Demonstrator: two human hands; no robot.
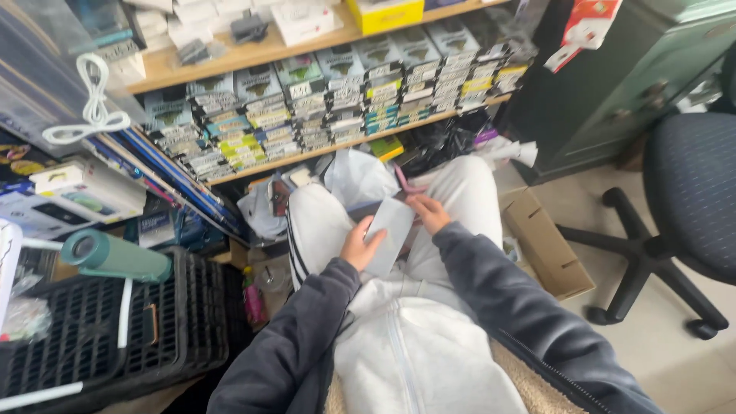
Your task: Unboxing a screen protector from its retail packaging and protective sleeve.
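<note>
Work in hand: you are seated, holding a flat, pale grey rectangular sheet, like a thin film or sleeve (pixel 389 234), over your lap between your white-trousered knees.
Progress so far: the sheet is up off your lap and gripped in both hands; judging from this, the handling is in its middle, with nothing yet set down or separated that you can see.
What is left: whether anything is to be peeled or opened cannot be told; the sheet's top right corner, where your fingers work, is too small to read.
Left hand (pixel 359 247): curled closed round the sheet's lower left edge, thumb on the face, forearm in a dark grey sleeve coming up from the lower left.
Right hand (pixel 429 212): fingers pinched at the sheet's upper right corner, wrist bent inward, sleeve crossing your right thigh.
Something pink: a thin pink strip (pixel 404 182) shows just above your right hand; what it is cannot be told.
Around you: wooden shelves of stacked small flat boxes (pixel 330 100) ahead, a black plastic crate (pixel 115 330) at your left, an open brown cardboard box (pixel 546 245) on the floor at your right, a dark office chair (pixel 682 207) beyond it.
</note>
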